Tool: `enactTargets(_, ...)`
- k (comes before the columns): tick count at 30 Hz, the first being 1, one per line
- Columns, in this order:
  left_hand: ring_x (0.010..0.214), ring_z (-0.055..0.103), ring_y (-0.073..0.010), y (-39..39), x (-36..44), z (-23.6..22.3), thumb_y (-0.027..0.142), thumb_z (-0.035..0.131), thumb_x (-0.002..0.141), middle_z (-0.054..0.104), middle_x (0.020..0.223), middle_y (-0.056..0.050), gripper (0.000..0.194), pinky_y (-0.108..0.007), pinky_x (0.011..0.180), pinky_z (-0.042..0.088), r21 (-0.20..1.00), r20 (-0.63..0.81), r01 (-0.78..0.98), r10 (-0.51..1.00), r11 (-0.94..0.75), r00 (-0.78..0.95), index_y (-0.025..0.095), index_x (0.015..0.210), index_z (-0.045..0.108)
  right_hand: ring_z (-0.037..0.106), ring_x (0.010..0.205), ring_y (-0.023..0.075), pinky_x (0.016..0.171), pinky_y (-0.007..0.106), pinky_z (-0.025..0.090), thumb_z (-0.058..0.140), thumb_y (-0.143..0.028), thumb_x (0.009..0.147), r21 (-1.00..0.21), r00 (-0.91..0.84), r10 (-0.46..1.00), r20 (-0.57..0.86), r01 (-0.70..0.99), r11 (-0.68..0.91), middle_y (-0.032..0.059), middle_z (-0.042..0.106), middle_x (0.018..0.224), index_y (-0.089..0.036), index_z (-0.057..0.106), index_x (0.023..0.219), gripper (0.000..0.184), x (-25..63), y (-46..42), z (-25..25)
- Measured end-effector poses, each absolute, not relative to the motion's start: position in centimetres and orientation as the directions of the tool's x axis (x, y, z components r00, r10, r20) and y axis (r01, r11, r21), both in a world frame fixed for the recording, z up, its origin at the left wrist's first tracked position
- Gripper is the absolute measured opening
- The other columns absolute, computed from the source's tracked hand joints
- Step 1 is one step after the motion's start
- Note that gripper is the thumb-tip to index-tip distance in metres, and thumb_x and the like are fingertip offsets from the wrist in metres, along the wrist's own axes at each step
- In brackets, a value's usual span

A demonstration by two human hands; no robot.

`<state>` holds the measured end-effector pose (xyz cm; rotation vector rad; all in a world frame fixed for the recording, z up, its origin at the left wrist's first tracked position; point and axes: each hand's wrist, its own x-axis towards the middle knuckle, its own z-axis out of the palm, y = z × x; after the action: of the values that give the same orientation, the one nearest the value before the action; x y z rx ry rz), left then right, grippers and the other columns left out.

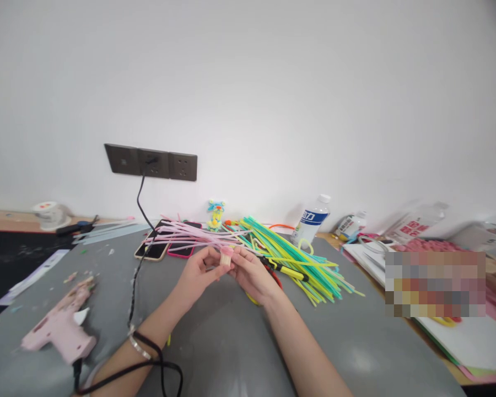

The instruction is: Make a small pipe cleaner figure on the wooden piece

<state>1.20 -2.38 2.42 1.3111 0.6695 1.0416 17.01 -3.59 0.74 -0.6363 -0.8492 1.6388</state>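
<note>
Pinched a small pink-topped piece (226,256), blurred, perhaps soft, between left hand (201,269) and right hand (253,271), close together; called for light, even pressure.

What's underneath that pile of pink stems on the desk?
Under the pink stems, a pale-edged phone and a pink-edged phone show in part. The stems hide the rest, so anything else beneath can't be seen.

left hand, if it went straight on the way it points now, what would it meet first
Most likely the small pink-topped piece it is holding, then the right hand just past that; depth is hard to judge from this one view.
</note>
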Motion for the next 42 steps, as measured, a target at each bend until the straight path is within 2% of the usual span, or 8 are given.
enactTargets(6,0.072,0.060,-0.0140,-2.55,1.21,2.63,0.036,0.076,0.074,0.066,0.076,0.000,0.024,-0.022,0.059,0.048,0.968,0.165,-0.244,0.888,-0.062,0.429,0.017,0.078,0.061,0.049,0.062,0.0116,0.064,0.026,0.041,0.081,-0.033,0.074,-0.817,-0.207,0.977,0.041,-0.570,-0.087,-0.0036,0.055,0.064,-0.019,0.059,0.071,0.026,17.12,-3.81,1.21)
enactTargets(11,0.073,0.057,-0.0136,-2.76,1.19,2.66,0.038,0.073,0.078,0.063,0.079,-0.001,0.023,-0.024,0.062,0.051,0.961,0.128,-0.276,0.905,-0.012,0.406,0.017,0.081,0.064,0.052,0.066,0.0121,0.065,0.026,0.041,0.081,-0.032,0.073,-0.825,-0.172,0.984,0.044,-0.562,-0.062,-0.0020,0.061,0.069,-0.018,0.061,0.071,0.024,17.10,-3.80,1.35)
enactTargets(19,0.065,0.050,-0.0100,-2.63,0.93,2.46,0.034,0.077,0.075,0.057,0.072,0.002,0.025,-0.021,0.059,0.047,0.945,0.089,-0.323,0.902,0.058,0.423,0.017,0.073,0.058,0.054,0.065,0.0113,0.067,0.025,0.042,0.082,-0.032,0.073,-0.818,-0.166,0.986,0.034,-0.571,-0.068,-0.0027,0.063,0.069,-0.018,0.062,0.071,0.024,16.84,-3.79,1.24)
enactTargets(30,0.063,0.048,-0.0100,-2.40,1.10,2.50,0.034,0.077,0.075,0.054,0.066,0.003,0.029,-0.020,0.056,0.043,0.950,0.139,-0.312,0.895,0.001,0.424,0.017,0.069,0.055,0.057,0.064,0.0118,0.068,0.026,0.043,0.081,-0.036,0.073,-0.838,-0.145,0.989,0.031,-0.543,-0.054,-0.0016,0.065,0.070,-0.018,0.063,0.072,0.025,16.66,-3.77,1.31)
enactTargets(35,0.060,0.045,-0.0095,-2.33,1.19,2.68,0.036,0.079,0.072,0.052,0.063,0.004,0.032,-0.020,0.054,0.041,0.955,0.158,-0.294,0.900,-0.035,0.406,0.016,0.065,0.055,0.055,0.063,0.0114,0.067,0.026,0.043,0.082,-0.037,0.071,-0.838,-0.124,0.992,0.038,-0.544,-0.036,-0.0021,0.064,0.068,-0.018,0.063,0.071,0.027,16.61,-3.81,1.39)
enactTargets(42,0.061,0.047,-0.0099,-2.66,1.04,3.04,0.035,0.078,0.073,0.056,0.066,0.002,0.027,-0.021,0.056,0.042,0.955,0.127,-0.297,0.900,0.003,0.418,0.016,0.069,0.060,0.053,0.063,0.0124,0.067,0.027,0.045,0.082,-0.036,0.071,-0.833,-0.129,0.991,0.018,-0.550,-0.056,-0.0016,0.062,0.069,-0.019,0.064,0.073,0.025,16.52,-3.82,1.32)
